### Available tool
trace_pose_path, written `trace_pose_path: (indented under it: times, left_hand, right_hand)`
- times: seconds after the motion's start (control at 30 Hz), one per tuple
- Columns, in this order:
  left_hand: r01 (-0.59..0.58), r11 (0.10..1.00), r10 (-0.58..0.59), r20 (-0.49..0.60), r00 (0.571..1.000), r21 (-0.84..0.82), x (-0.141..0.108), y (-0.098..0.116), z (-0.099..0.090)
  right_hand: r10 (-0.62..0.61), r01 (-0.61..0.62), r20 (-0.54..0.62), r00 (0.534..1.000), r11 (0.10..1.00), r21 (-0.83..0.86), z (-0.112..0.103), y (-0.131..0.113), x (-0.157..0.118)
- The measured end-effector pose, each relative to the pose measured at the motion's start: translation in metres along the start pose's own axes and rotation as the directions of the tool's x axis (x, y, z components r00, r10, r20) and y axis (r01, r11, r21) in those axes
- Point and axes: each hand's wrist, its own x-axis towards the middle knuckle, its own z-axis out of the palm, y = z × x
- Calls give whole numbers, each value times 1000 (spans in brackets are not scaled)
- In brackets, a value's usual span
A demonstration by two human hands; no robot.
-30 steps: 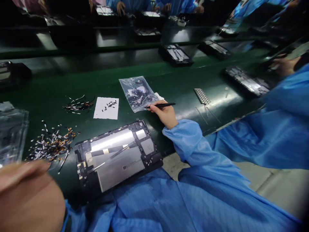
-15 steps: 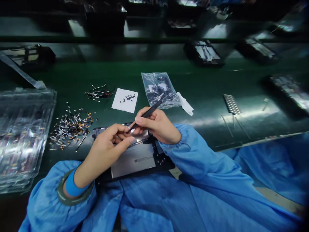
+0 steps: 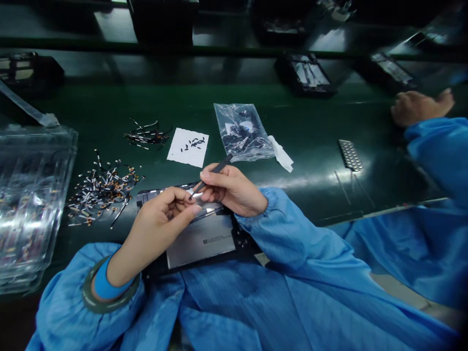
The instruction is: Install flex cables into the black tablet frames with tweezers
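Black tweezers (image 3: 216,169) are pinched in my right hand (image 3: 234,187), their tip pointing down and left to the fingertips of my left hand (image 3: 163,214). A tiny dark piece shows at the tweezers' tip, against my left fingers. The left fingers are curled, with the thumb stretched toward the right; what they grip, if anything, is too small to name. Both hands are above an opened device (image 3: 201,241) with a silver plate and black frame, which lies at the table's near edge. My hands cover part of its upper side.
A pile of small flex parts (image 3: 104,190), dark strips (image 3: 148,135), white paper (image 3: 188,147) with small black pieces and a plastic bag (image 3: 243,131) lie beyond. Clear trays (image 3: 32,204) are at the left; a metal perforated piece (image 3: 350,155) and another person's hand (image 3: 420,108) at the right.
The tweezers have tilted and moved slightly left with my right hand, and a dark piece now shows at their tip. Another person's hand and sleeve have come in at the right.
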Motion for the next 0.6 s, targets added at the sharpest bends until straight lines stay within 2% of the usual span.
trace_pose_path:
  times: [0.07, 0.13, 0.23, 0.3, 0.47, 0.6]
  left_hand:
    - [15, 1000, -15, 3, 1000, -3, -1, -3, -2]
    - [39, 999, -39, 7, 999, -32, -2, -7, -5]
    - [79, 994, -80, -11, 997, -74, -5, -11, -12]
    - [99, 993, -102, -51, 993, -66, -7, -10, -18]
    - [120, 992, -124, -143, 982, -33, -14, -8, -32]
    - [135, 991, -134, -191, 972, -8, -21, -13, -36]
  right_hand:
    - [-26, 26, -5, 1000, 999, -28, 0, 0, -1]
    - [-117, 113, -38, 992, 989, -96, -2, -1, -3]
    - [-327, 290, -97, 940, 916, -276, -7, -1, -4]
    - [-409, 336, -118, 905, 856, -392, -12, 1, -1]
    - [-427, 307, -128, 895, 799, -517, -22, 9, 10]
    - [-441, 311, -101, 892, 759, -572, -25, 15, 14]
